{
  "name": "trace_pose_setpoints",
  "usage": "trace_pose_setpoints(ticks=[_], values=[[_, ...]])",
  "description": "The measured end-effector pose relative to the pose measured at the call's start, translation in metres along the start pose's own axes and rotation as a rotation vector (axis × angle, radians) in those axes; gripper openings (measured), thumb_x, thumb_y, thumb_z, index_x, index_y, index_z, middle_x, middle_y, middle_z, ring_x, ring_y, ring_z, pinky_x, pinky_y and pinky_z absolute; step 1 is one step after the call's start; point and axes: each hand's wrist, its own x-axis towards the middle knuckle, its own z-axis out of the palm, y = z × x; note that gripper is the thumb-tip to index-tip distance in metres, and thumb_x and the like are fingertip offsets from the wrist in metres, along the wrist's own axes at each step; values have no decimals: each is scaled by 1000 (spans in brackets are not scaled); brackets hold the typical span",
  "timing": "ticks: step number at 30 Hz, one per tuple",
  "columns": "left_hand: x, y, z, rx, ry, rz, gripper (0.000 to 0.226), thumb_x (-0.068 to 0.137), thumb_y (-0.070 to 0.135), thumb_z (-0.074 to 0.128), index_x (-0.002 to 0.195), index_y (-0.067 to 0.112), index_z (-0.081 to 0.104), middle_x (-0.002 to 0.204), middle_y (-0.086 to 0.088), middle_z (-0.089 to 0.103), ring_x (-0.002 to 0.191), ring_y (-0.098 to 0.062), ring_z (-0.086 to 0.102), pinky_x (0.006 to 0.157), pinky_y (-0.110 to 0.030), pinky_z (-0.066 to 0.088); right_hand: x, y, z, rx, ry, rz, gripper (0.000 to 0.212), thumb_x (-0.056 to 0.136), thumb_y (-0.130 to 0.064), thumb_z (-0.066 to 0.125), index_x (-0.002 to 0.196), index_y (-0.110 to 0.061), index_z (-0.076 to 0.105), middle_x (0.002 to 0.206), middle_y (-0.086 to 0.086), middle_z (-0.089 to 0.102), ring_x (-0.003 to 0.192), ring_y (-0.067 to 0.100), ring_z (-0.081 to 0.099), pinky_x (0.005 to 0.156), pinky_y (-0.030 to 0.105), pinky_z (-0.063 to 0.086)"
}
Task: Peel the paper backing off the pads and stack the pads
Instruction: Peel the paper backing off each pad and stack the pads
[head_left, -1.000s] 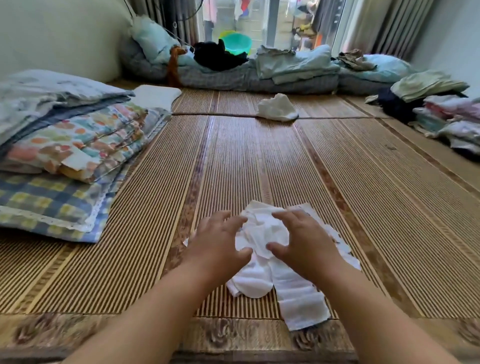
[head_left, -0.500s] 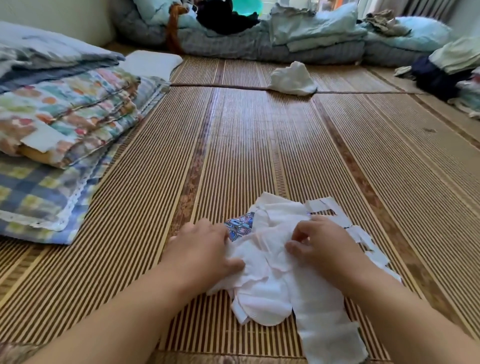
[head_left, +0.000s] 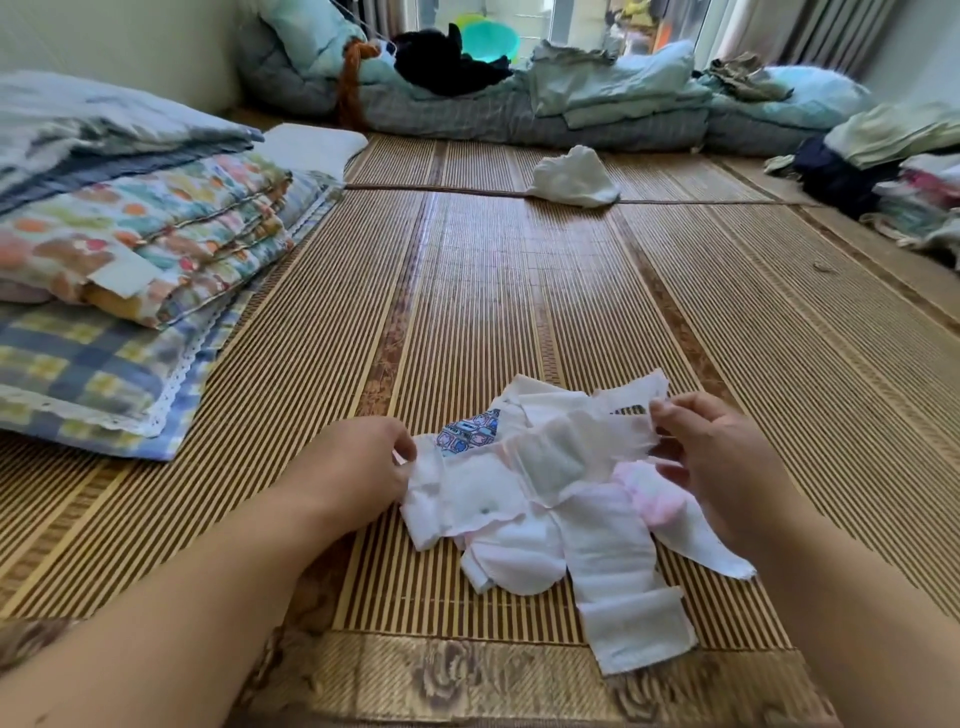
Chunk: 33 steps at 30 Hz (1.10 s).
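White pad (head_left: 540, 462) stretched between left hand (head_left: 358, 462), right hand (head_left: 722, 467).

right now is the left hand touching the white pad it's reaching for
Touching. The head view shows the left hand pinching the left end of the white pad between thumb and fingers, with no gap between them.

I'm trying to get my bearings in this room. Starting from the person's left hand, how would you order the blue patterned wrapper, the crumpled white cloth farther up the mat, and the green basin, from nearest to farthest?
From the left hand:
1. Blue patterned wrapper, just right of the hand, in the pad pile.
2. Crumpled white cloth, far up the mat, right of centre.
3. Green basin, behind the bedding at the back.
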Motion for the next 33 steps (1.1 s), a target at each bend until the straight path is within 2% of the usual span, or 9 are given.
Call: trace_pose_setpoints(ticks=[3,7,9,12,14,17,21,27,33], values=[[-1,-7,-9,-88,7,-21,33,82,15,57,110,31,61,82,16,58,60,-5,59,41,-18,40,0,0,-8,66,-20,-7,23,92,-22,54,71,-22,64,72,-2,73,75,20,67,71,38,47],[-4,-9,-12,-96,56,-22,26,85,19,53,106,30,61,88,10,60,68,-3,55,50,-22,41,2,2,-14,97,-47,-3,34,92,-24,55,62,-31,69,75,-2,73,78,22,66,76,41,46],[-7,-3,-8,-34,111,27,8,86,32,52,88,28,59,88,8,63,68,-2,54,52,-23,41,3,4,-14,88,-53,-3,33,92,-25,55,63,-31,69,75,-2,73,79,22,67,75,41,46],[-15,14,7,93,117,109,39,76,68,49,74,29,54,74,12,59,65,-3,55,52,-23,46,4,4,-12,91,-71,-7,35,91,-25,55,60,-31,69,74,-2,73,77,21,67,74,40,46],[-20,24,15,178,89,107,50,64,78,51,74,29,53,72,13,57,64,-7,56,56,-29,51,5,2,-10,106,-93,-12,34,91,-25,56,60,-31,69,75,-1,74,75,19,68,73,39,46],[-20,28,21,226,90,71,40,69,64,61,79,25,56,74,9,59,66,-12,57,60,-31,52,6,1,-9,132,-93,-17,27,90,-23,57,65,-27,67,75,-1,73,73,18,67,72,39,46],[-18,24,18,218,105,108,15,82,29,52,82,23,66,75,5,65,67,-15,60,57,-31,51,6,-2,-11,178,-44,-41,24,91,-20,56,69,-24,64,70,-4,72,63,11,66,66,35,45],[-23,11,-6,-360,15,15,14,88,25,56,77,24,64,70,3,65,56,-9,56,49,-22,43,0,-2,-22,216,28,-67,29,90,-16,55,64,-26,64,69,-3,72,64,13,65,66,34,46],[-39,-7,-7,-1043,-20,-329,17,92,17,51,89,7,65,93,-15,67,78,-26,60,66,-36,49,-8,10,-25,145,79,-9,17,90,-14,55,74,-18,60,70,-1,72,73,21,63,70,37,48]])
